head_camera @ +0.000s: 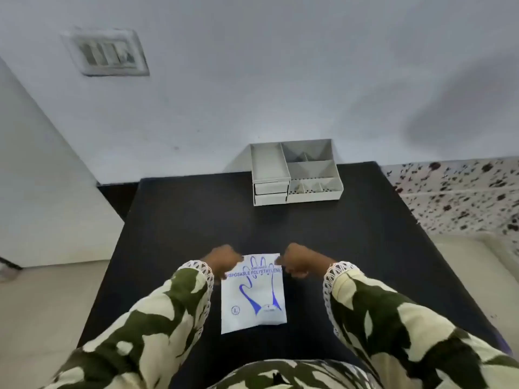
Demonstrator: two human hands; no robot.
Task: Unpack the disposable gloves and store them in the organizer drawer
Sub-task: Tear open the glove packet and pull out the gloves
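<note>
A flat white packet of disposable gloves (252, 299), printed with a blue hand outline, lies on the black table (182, 220) close to me. My left hand (222, 261) pinches the packet's top left corner, and my right hand (297, 261) pinches the top right corner. Both hands are curled into loose fists at the packet's far edge. The white organizer (296, 172) stands at the table's far edge against the wall, with two small drawers (271, 193) shut at its front left and open compartments on top.
A white wall runs behind the table, with a switch plate (108, 53) high at the left. Speckled tile floor (460, 192) shows to the right, pale floor to the left. My patterned sleeves (157, 327) cover the table's near part.
</note>
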